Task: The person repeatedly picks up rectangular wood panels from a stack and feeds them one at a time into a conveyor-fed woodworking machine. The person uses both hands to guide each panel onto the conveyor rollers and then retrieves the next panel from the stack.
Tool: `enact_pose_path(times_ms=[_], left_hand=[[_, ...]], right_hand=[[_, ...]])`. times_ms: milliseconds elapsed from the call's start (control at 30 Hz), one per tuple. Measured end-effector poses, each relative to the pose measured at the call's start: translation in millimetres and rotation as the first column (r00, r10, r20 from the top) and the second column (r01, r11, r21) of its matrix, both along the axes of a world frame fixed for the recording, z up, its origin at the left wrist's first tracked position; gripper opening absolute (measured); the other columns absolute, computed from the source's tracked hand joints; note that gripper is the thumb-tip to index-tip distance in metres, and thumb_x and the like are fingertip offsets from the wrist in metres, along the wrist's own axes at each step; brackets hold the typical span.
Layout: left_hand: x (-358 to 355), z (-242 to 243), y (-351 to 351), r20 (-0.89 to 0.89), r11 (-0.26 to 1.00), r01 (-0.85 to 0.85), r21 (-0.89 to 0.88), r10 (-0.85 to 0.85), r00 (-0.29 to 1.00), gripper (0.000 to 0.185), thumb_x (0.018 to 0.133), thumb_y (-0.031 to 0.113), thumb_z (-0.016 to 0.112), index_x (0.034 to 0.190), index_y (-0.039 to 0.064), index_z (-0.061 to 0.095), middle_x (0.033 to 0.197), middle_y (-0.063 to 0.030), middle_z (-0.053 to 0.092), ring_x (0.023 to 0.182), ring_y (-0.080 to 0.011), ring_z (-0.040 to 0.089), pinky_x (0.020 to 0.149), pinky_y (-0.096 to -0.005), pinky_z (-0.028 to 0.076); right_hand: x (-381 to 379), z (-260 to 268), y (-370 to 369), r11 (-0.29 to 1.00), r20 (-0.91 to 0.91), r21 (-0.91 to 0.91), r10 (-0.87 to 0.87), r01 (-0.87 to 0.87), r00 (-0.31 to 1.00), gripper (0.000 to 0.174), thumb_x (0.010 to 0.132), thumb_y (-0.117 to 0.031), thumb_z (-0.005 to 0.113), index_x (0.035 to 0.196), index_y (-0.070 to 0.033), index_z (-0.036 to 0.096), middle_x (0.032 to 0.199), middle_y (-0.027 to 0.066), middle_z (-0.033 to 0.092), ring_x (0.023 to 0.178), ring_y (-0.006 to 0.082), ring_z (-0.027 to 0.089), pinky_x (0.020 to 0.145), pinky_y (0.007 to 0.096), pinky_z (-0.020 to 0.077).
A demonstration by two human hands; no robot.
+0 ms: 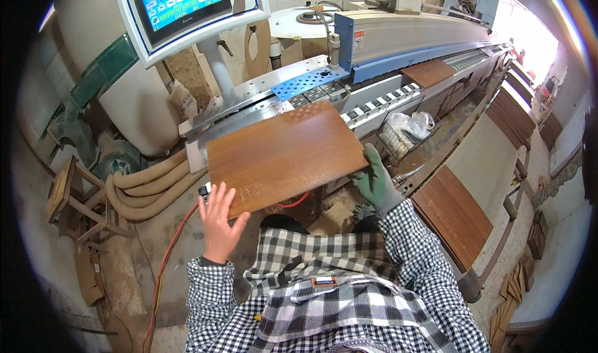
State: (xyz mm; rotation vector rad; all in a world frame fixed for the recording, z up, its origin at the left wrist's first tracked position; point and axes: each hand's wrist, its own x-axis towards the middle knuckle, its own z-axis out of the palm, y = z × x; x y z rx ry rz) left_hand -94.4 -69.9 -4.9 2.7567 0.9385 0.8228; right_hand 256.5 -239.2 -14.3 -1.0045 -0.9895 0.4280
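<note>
A brown wood-grain panel [285, 156] lies tilted across the near end of a long edge-banding machine [397, 40], before my body. My bare left hand [222, 222] rests at its near left corner, fingers spread over the edge and top face. On the right, my right hand [376, 180] wears a green-and-grey glove and holds the panel's right corner, thumb along the edge, the other fingers partly hidden. Farther along the machine's track sits another brown panel [427, 72]. A blue perforated plate [308, 84] lies just behind the held panel.
A control screen [184, 5] stands at the upper left, above ribbed hoses [149, 194] and a wooden stool [70, 194]. A wire basket [406, 133] with plastic bags hangs on the machine's side. Stacked panels [453, 217] lie to the right. A red hose [161, 269] crosses the floor.
</note>
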Motion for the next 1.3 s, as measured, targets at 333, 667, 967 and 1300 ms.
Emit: enact_pose_path(times_ms=[333, 667, 967, 1300], left_hand=[[13.5, -1.8, 65.0, 0.069, 0.983, -0.155, -0.097, 0.162, 0.984, 0.073, 0.084, 0.042, 0.074, 0.142, 0.005, 0.049, 0.152, -0.0171, 0.043, 0.145, -0.0336, 0.034, 0.120, -0.0498, 0.020], [22.7, -4.5, 46.3, 0.248, 0.930, -0.262, -0.257, 0.326, 0.912, 0.093, 0.080, 0.039, 0.081, 0.152, 0.006, 0.032, 0.157, -0.0253, 0.029, 0.139, -0.0424, 0.036, 0.114, -0.0482, 0.031], [22.2, -3.4, 47.4, 0.224, 0.929, -0.264, -0.261, 0.324, 0.919, 0.093, 0.079, 0.037, 0.081, 0.152, 0.006, 0.032, 0.157, -0.0246, 0.030, 0.138, -0.0427, 0.037, 0.113, -0.0481, 0.032], [12.5, -0.5, 48.9, 0.213, 0.921, -0.205, -0.332, 0.285, 0.934, 0.083, 0.084, 0.028, 0.078, 0.151, 0.005, 0.035, 0.157, -0.0230, 0.032, 0.141, -0.0387, 0.036, 0.115, -0.0451, 0.032]], right_hand=[[-3.4, -24.1, -20.4, 0.934, -0.752, -0.133, 0.123, -0.332, 0.647, 0.048, 0.101, -0.041, 0.056, 0.126, 0.000, 0.057, 0.110, 0.0101, 0.066, 0.094, 0.0195, 0.065, 0.089, 0.0296, 0.0516], [-46.1, -124.8, -108.3, 0.634, 0.552, -0.634, -0.028, 0.442, 0.833, 0.041, 0.092, -0.036, 0.065, 0.123, -0.009, 0.065, 0.111, 0.0207, 0.068, 0.102, 0.0375, 0.065, 0.089, 0.0439, 0.0518], [-42.5, -135.8, -108.8, 0.586, 0.583, -0.670, 0.034, 0.456, 0.812, 0.039, 0.093, -0.034, 0.062, 0.123, -0.009, 0.064, 0.107, 0.0205, 0.069, 0.099, 0.0375, 0.066, 0.087, 0.0461, 0.0512], [-42.6, -135.8, -110.2, 0.617, 0.585, -0.640, 0.006, 0.457, 0.811, 0.035, 0.094, -0.033, 0.061, 0.119, -0.009, 0.065, 0.104, 0.0188, 0.070, 0.098, 0.0363, 0.066, 0.086, 0.0445, 0.0513]])
